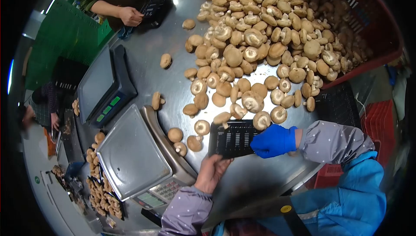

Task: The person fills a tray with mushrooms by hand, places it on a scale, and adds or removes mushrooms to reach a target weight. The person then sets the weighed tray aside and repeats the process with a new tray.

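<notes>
A black slotted plastic tray (234,138) lies at the near side of the metal table. At its lower left corner, the bare fingers of my left hand (212,172) are closed on the rim. My right hand (274,141), in a blue glove, is closed over the tray's right end; what its fingers hold is hidden. Right at the glove's upper edge is a pale-gilled shiitake mushroom (261,120), overlapping the tray's far rim. Another mushroom (222,118) rests by the tray's upper left edge. Beyond spreads a large heap of shiitake mushrooms (255,32).
Two weighing scales (134,153) (97,86) stand left of the tray. The heap spills from a tipped red crate (381,41). Opposite, a co-worker's hand (130,16) is at another black tray (155,8). Packed mushrooms (104,197) sit beyond the near scale.
</notes>
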Motion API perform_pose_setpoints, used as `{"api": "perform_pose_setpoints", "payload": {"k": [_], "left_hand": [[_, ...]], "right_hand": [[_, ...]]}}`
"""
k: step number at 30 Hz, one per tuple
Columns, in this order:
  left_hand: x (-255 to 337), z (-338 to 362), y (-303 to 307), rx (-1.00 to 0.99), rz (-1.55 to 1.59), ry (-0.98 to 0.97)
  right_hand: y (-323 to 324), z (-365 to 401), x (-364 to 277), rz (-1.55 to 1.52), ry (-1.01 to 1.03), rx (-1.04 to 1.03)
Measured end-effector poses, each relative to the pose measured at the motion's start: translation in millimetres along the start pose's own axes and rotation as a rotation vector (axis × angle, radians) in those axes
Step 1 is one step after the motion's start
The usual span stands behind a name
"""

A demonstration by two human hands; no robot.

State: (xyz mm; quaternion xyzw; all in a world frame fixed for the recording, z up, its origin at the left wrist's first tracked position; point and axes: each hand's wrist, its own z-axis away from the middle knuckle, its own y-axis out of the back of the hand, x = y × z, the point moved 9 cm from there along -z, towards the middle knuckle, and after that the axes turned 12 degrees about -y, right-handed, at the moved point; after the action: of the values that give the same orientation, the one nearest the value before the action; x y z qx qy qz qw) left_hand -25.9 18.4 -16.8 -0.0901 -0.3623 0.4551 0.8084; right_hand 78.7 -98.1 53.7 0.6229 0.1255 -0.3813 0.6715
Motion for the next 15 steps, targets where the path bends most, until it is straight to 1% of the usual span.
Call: {"api": "perform_pose_setpoints", "payload": {"k": [1, 3, 4, 5, 6, 7, 8, 9, 10, 11, 12, 13, 14, 15], "left_hand": [[4.5, -5.1, -4.5, -0.013, -0.007, -0.002], [20.4, -15.0, -12.3, -0.008, -0.035, -0.093], [23.5, -25.2, -18.5, -0.018, -0.038, -0.099], [28.5, -40.0, -23.3, 0.014, -0.03, -0.137], [32.7, -54.1, -28.5, 0.046, -0.02, -0.176], [29.8, -65.4, -33.8, 0.091, 0.033, -0.159], [29.8, -73.2, -41.5, 0.084, 0.033, -0.165], [29.7, -79.7, -47.4, 0.082, 0.001, -0.165], [31.1, -85.5, -52.8, 0.08, -0.033, -0.164], [39.4, -86.6, -66.8, 0.031, -0.008, -0.199], [44.6, -88.3, -75.8, 0.026, -0.014, -0.202], [53.0, -90.0, -90.5, -0.049, -0.055, -0.245], [61.1, -89.5, -106.2, -0.123, -0.097, -0.287], [66.4, -85.8, -116.1, -0.092, -0.109, -0.29]], "right_hand": [[6.9, -2.2, 0.5, -0.031, 0.023, 0.041], [24.7, -13.0, 9.9, -0.01, 0.004, 0.066], [38.5, -20.5, 15.3, 0.001, -0.008, 0.083], [57.8, -28.7, 21.5, -0.021, -0.022, 0.088], [79.6, -35.0, 28.5, -0.072, -0.058, 0.083], [101.5, -43.5, 41.4, 0.014, -0.224, 0.075], [132.7, -49.7, 51.0, 0.025, -0.188, 0.304], [158.6, -65.2, 62.9, 0.104, -0.349, 0.292], [182.0, -74.8, 77.3, -0.019, -0.339, 0.377], [214.0, -80.3, 76.2, 0.14, -0.245, 0.603], [233.2, -92.2, 84.1, 0.209, -0.223, 0.698], [246.5, -111.5, 99.0, 0.283, -0.201, 0.737], [259.0, -127.4, 106.4, 0.324, -0.246, 0.711], [264.8, -140.6, 109.8, 0.364, -0.291, 0.684]]}}
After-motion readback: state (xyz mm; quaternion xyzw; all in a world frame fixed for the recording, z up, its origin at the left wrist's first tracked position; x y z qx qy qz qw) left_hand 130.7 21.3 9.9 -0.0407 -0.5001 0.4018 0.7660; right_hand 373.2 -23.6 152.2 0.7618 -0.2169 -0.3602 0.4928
